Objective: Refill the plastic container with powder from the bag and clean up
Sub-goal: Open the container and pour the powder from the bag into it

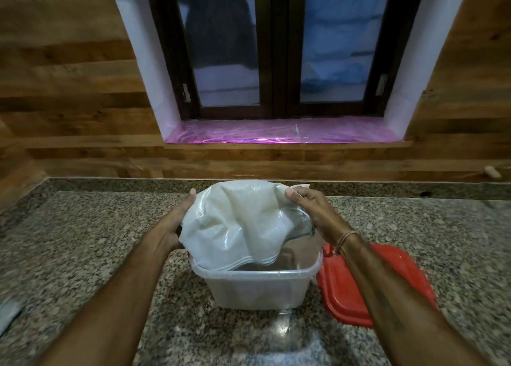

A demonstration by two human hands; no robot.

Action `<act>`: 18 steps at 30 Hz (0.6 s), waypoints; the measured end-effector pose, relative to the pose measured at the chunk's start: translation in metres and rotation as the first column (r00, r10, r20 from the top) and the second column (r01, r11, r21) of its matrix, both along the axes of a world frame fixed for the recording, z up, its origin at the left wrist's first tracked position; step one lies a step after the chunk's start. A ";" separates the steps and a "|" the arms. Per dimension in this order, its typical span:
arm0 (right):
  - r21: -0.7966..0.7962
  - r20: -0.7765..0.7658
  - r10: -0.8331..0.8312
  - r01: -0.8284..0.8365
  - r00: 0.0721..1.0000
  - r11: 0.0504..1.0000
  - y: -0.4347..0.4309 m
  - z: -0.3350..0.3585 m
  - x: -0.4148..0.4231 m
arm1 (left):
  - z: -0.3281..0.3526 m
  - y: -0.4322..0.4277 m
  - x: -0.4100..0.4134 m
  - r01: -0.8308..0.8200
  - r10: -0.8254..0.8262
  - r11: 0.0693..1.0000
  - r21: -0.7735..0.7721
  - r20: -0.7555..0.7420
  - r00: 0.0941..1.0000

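- a speckled granite counter [83, 255] ran along a wood-panelled wall, under a dark-framed window [276, 47] whose sill [276, 133] was covered in shiny pink film.
- a clear plastic tub [257, 288] stood open on the counter, near the middle of the view.
- a red lid [359, 291] lay flat on the counter just right of the tub, partly hidden by the right forearm.
- a whitish woven bag [243, 224] was held above the tub, tipped so its lower edge hung over the tub's rim and dipped into the opening.
- the left hand [174, 222] gripped the bag's left side, thumb on top at the far edge and fingers curled underneath.
- the right hand [315, 208] pinched the bag's upper right corner, thumb pressed on the fabric and fingers closed behind it.
- a thin band [345, 241] circled the right wrist.
- i could not tell whether powder was in the tub; its inside looked dim and partly covered by the bag.
- at the far left edge a pale, blurred object [8, 313] lay on the counter; what it was could not be made out.
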State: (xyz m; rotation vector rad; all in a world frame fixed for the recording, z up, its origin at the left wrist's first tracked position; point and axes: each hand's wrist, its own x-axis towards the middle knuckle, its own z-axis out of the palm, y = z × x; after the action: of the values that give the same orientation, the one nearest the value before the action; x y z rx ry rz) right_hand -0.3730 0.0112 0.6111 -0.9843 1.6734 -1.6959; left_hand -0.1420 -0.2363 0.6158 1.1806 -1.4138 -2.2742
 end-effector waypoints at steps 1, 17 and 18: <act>0.003 -0.022 0.010 -0.010 1.000 1.000 0.001 0.000 0.001 | 0.000 0.000 -0.002 -0.019 0.019 1.000 -0.013 -0.005 1.000; -0.033 0.219 0.038 -0.032 0.975 0.999 0.000 0.000 0.002 | 0.004 0.048 0.002 -0.419 0.328 0.879 -0.229 -0.347 0.879; -0.027 0.222 0.005 0.001 0.975 1.000 0.000 -0.001 0.003 | 0.004 0.050 0.002 -0.415 0.319 0.886 -0.210 -0.375 0.871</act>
State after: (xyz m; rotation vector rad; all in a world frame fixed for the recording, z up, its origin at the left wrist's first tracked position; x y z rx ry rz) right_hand -0.3696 0.0113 0.6104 -0.7756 1.5069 -1.7608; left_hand -0.1396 -0.1860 0.6195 0.8420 -1.2087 -1.8228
